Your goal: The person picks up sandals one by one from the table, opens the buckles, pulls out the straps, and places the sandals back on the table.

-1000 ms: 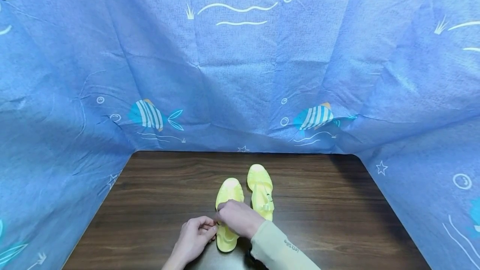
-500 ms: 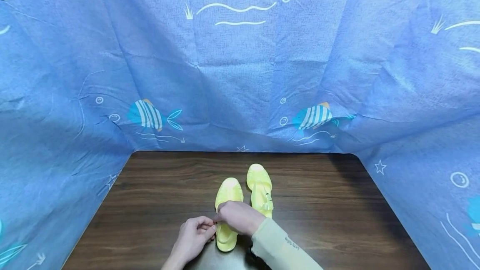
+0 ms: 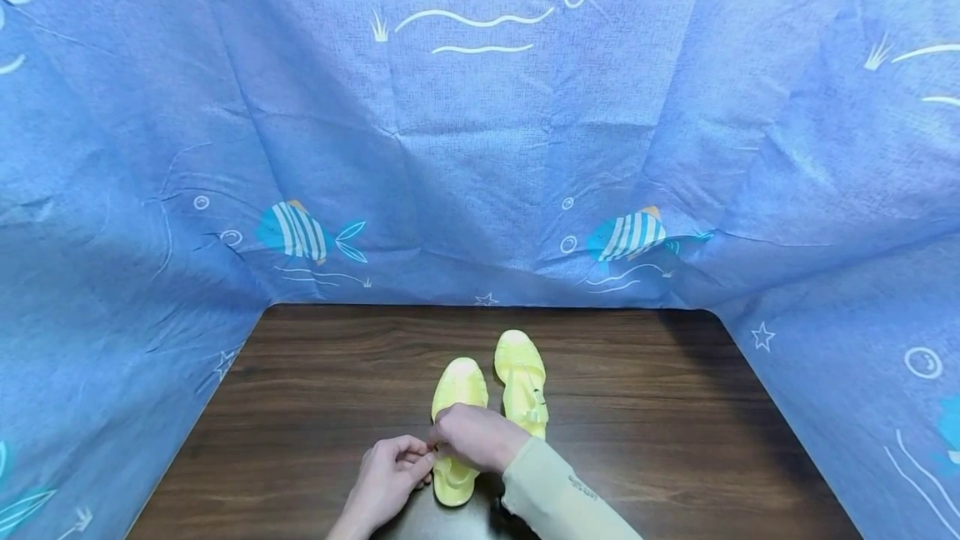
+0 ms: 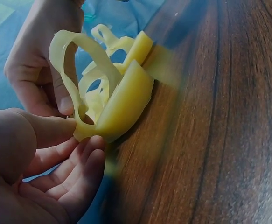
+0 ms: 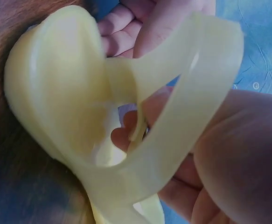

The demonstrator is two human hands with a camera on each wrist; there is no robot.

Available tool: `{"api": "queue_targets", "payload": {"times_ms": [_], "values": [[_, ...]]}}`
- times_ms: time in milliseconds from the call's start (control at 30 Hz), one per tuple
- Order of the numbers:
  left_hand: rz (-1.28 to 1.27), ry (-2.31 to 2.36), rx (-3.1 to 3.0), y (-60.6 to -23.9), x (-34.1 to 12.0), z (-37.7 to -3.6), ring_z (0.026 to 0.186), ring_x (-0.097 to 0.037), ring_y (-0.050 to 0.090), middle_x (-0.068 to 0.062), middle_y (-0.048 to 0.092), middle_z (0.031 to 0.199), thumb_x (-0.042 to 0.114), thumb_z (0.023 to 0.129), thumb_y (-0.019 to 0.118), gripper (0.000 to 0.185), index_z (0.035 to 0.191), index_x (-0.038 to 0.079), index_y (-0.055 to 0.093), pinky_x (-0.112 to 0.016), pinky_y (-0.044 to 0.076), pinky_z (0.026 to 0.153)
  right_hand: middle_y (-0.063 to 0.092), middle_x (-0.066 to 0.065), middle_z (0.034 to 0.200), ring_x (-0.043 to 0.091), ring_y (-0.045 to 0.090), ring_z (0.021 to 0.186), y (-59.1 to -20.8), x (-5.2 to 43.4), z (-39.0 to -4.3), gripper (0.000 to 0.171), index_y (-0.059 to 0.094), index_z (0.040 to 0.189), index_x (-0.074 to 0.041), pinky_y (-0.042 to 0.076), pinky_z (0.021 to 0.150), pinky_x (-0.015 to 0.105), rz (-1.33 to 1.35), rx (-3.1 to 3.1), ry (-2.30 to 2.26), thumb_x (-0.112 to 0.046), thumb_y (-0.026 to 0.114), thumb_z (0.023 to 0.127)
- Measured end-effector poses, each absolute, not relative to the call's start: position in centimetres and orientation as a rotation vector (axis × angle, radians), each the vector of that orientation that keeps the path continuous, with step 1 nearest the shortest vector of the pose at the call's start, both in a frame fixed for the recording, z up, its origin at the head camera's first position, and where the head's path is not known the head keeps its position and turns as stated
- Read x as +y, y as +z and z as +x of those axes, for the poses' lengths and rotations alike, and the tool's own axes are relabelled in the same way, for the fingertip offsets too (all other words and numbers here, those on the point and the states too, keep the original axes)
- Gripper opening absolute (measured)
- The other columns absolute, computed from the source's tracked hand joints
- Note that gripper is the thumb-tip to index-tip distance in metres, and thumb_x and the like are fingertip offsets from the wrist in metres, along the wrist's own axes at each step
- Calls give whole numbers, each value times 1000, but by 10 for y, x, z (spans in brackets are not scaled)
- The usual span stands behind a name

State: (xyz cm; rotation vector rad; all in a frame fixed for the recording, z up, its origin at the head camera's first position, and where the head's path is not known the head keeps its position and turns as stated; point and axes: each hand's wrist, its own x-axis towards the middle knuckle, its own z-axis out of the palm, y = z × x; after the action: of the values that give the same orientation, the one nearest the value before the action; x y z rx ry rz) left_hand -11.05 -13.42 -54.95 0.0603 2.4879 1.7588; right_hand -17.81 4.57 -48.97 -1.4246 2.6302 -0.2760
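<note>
Two yellow jelly sandals lie side by side on a dark wooden table (image 3: 660, 407), toes pointing away. Both hands work at the heel end of the left sandal (image 3: 459, 386). My left hand (image 3: 418, 462) pinches the sandal's side edge (image 4: 122, 102) between thumb and fingers (image 4: 87, 154). My right hand (image 3: 444, 430), in a pale green sleeve, reaches over the heel and holds the ankle strap (image 4: 73, 51) with curled fingers (image 4: 35, 79). In the right wrist view the strap (image 5: 201, 88) loops above the heel cup (image 5: 61, 88). The right sandal (image 3: 521, 373) lies untouched, its strap buckled.
A blue cloth (image 3: 480, 148) printed with fish and stars hangs behind the table and down both sides. Bare wood shows left and right of the sandals.
</note>
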Motion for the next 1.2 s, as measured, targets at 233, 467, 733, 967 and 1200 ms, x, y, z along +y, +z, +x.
{"api": "queue_targets", "payload": {"times_ms": [233,467,733,967,1200], "values": [[27,1900,2364,-549,-135,-110,68,-12,72,-10,75,81,6,91,76,15,100,-6,73,-24,61,62,67,-17,83,-12,52,72,-498,51,-175,11,79,94,-25,46,66,7,-1503,2666,-312,-17,74,97],[-8,2009,2276,-550,-135,-110,67,-11,71,-14,74,82,2,91,77,15,99,-10,72,-25,61,63,59,-16,76,-9,46,66,-507,56,-175,17,72,85,-24,41,61,6,-1598,2694,-363,-14,70,99],[-53,2074,2245,-548,-133,-113,69,-9,71,-15,76,82,-2,89,78,15,99,-13,73,-25,62,65,58,-14,79,-8,49,71,-510,59,-178,15,72,89,-22,42,64,5,-1667,2679,-434,-9,71,98],[-94,2097,2205,-548,-133,-113,70,-9,71,-19,77,85,-2,89,79,18,100,-14,74,-25,62,66,64,-14,83,-10,53,76,-508,61,-181,14,77,96,-20,44,72,2,-1676,2604,-484,-7,73,97],[-91,2096,2200,-549,-131,-112,69,-9,72,-17,77,84,-1,88,80,19,100,-14,74,-25,62,65,68,-13,87,-9,57,81,-502,61,-183,17,80,101,-19,45,76,2,-1626,2563,-440,-4,76,94]]}}
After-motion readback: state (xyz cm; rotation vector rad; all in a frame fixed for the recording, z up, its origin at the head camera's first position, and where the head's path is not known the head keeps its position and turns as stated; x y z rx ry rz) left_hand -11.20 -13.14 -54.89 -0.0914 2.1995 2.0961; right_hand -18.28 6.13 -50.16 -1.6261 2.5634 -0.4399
